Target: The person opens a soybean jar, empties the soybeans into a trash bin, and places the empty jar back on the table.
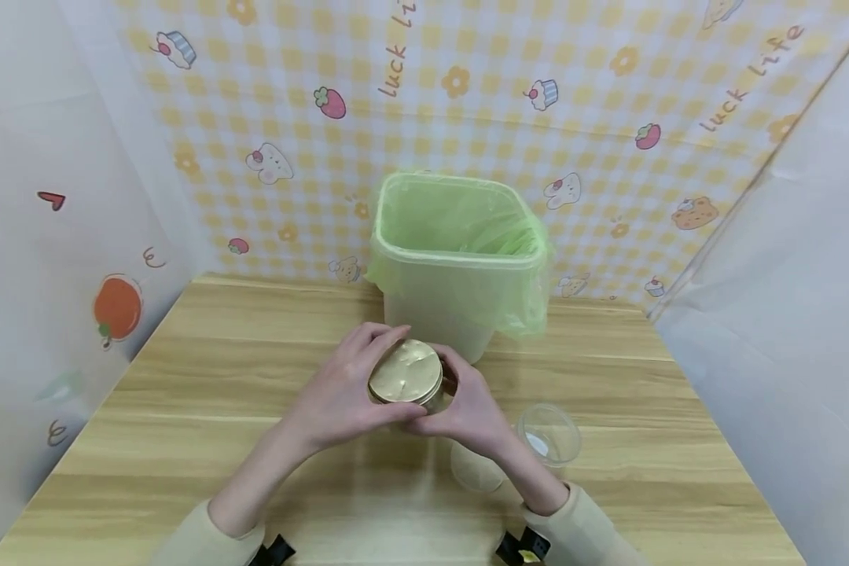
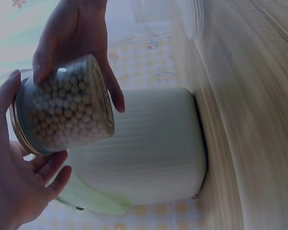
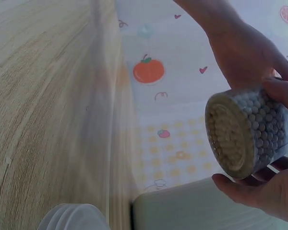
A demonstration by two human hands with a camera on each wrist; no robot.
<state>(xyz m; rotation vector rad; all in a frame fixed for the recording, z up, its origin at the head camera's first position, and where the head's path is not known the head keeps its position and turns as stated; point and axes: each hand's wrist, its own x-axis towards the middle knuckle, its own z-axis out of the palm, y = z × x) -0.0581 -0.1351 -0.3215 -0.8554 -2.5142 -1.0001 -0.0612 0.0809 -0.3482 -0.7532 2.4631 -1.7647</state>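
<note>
While both hands (image 1: 341, 387) (image 1: 470, 405) grip the gold-lidded bead jar (image 2: 69, 110) | lined bin (image 1: 431, 303) just behind | clear containers (image 1: 562, 428) beside right forearm (image 1: 534, 479)

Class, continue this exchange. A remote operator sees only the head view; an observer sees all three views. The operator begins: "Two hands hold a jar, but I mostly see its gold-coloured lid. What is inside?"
Observer: Small, pale round beads; the left wrist view shows them through the side of the clear jar.

Operator: Is the jar standing on the wood-grained table?

Observer: No, the right wrist view shows its base raised off the table.

Operator: Does that base hide the contents?

Observer: No, beads show through it in the right wrist view.
</note>
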